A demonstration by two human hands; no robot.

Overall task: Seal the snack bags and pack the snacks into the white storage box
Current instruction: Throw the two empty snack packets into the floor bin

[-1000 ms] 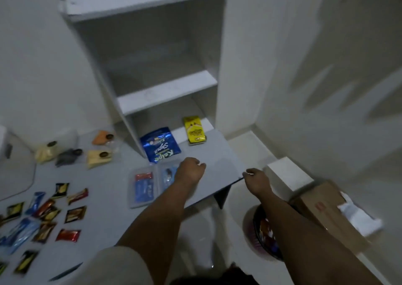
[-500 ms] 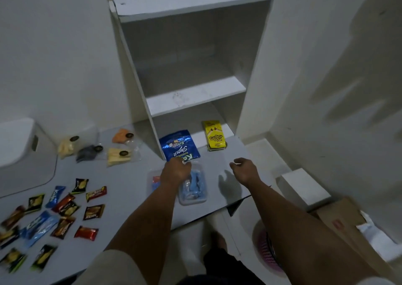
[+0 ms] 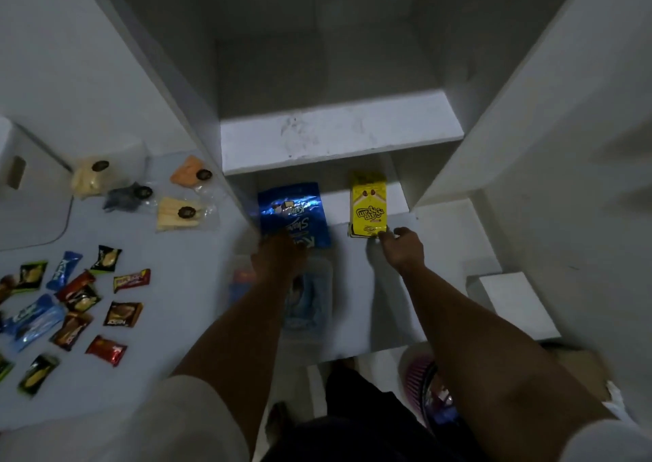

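Tall white shelf unit point(image 3: 338, 133) standing at the far middle of the white table point(image 3: 169, 320), both shelves bare apart from two bags at the open bottom. White storage box point(image 3: 21, 193) with a handle slot at the far left, just showing at the edge; nothing seen going into it yet.

Blue snack bag point(image 3: 294, 211) lying flat at the bottom shelf's left, yellow snack bag point(image 3: 368, 207) to its right, well apart from the box. Clear plastic tray point(image 3: 307, 296) with blue packets near the table's front edge, blurred, half hidden under the left arm.

Left hand point(image 3: 278, 257) down on the near edge of the blue bag, fingers seemingly curled on it; too blurred to be sure of a grip. Right hand point(image 3: 402, 250) pinching the near corner of the yellow bag.

Four small clear pouches point(image 3: 180, 213) with dark round labels at the far left, beside the box. Scattered small candy wrappers point(image 3: 123, 313) at the near left.

Judged progress: early. Nothing visibly packed, bags only now being picked up, sealing not confirmed, pouches and candies all left to move.
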